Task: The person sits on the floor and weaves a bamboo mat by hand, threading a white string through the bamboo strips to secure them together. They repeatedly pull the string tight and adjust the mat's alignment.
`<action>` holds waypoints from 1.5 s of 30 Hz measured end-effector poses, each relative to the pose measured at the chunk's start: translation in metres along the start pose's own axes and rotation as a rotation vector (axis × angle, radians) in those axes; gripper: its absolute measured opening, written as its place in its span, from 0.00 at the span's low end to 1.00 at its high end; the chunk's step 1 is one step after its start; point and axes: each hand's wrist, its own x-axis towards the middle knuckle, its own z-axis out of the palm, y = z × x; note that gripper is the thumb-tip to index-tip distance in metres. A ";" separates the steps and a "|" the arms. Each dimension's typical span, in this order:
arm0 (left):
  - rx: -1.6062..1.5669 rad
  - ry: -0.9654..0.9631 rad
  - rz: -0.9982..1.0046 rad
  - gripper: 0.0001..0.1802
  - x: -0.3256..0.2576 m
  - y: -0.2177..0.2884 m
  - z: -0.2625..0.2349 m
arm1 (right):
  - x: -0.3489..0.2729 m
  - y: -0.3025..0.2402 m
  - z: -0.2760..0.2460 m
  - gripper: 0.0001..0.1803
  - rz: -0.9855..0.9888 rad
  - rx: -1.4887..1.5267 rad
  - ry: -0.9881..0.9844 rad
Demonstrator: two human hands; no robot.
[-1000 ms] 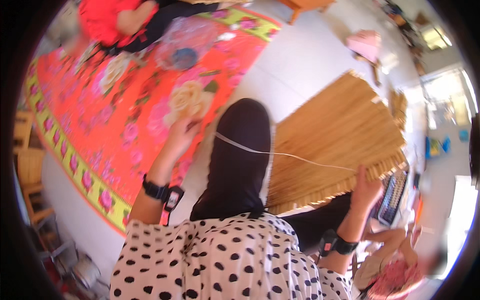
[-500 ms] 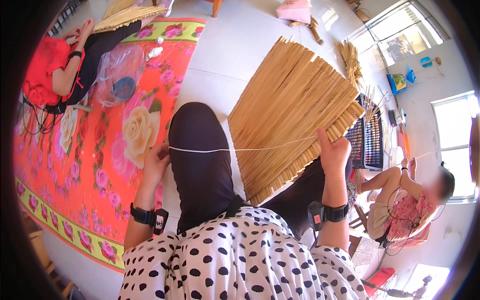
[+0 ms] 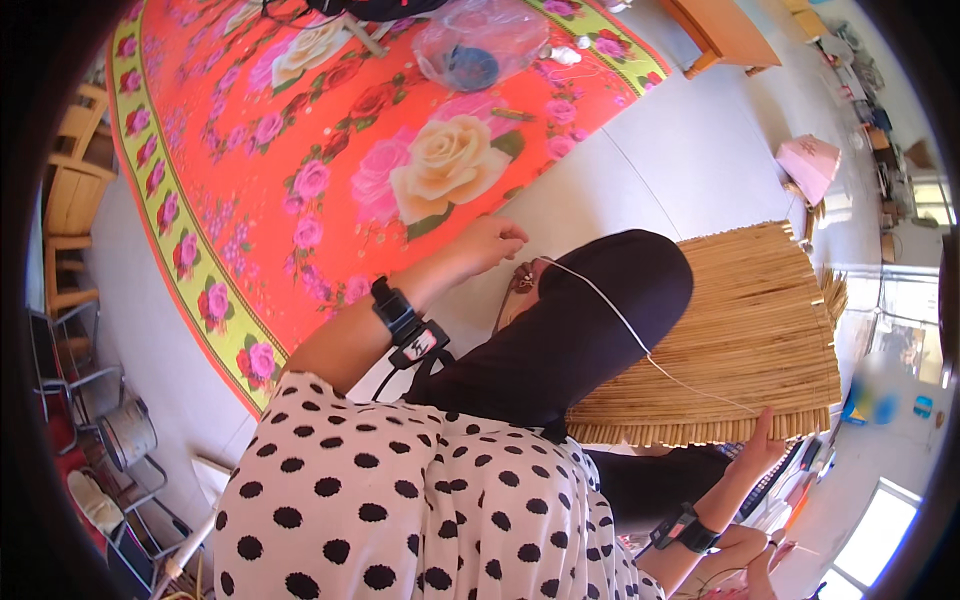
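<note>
A mat of straw-coloured stalks (image 3: 720,340) laid side by side rests across my lap, partly behind my raised left knee. My right hand (image 3: 760,455) grips its near edge at the right, thumb on top and fingers hidden underneath. From near that thumb a thin white cord (image 3: 622,318) runs over the mat and my dark trouser leg. Its other end lies beyond the knee, apart from my left hand. Out over the edge of the floral mat, my left hand (image 3: 492,243) is empty, its fingers loosely bent.
A red floral floor mat (image 3: 340,130) spreads to the left, with a clear plastic bag (image 3: 480,45) holding something blue. Wooden chairs (image 3: 75,200) and metal-framed chairs stand at far left. At the back are an orange wooden table (image 3: 715,35) and a pink box (image 3: 808,165). Another person's limbs (image 3: 740,560) show lower right.
My left hand has let go of the white cord and moved away from the knee. The view has swung left. My right hand stays on the stalk mat's edge.
</note>
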 end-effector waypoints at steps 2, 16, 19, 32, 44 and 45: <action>0.002 -0.033 -0.029 0.15 0.000 -0.005 0.003 | -0.001 -0.008 0.002 0.24 0.030 -0.017 -0.012; -0.156 -0.139 -0.335 0.20 0.030 -0.037 0.042 | -0.003 -0.024 0.005 0.27 -0.047 -0.069 -0.004; -0.193 -0.155 -0.385 0.23 0.036 -0.040 0.047 | -0.007 -0.037 0.005 0.27 -0.016 -0.151 0.004; -0.398 -0.199 -0.522 0.22 0.054 -0.036 0.079 | -0.017 -0.056 0.016 0.25 -0.027 -0.142 0.014; -0.414 -0.180 -0.478 0.08 0.081 -0.062 0.095 | -0.030 -0.065 0.021 0.23 -0.024 -0.095 0.018; -0.505 -0.181 -0.415 0.07 0.085 -0.072 0.091 | -0.028 -0.061 0.020 0.19 0.034 -0.087 0.047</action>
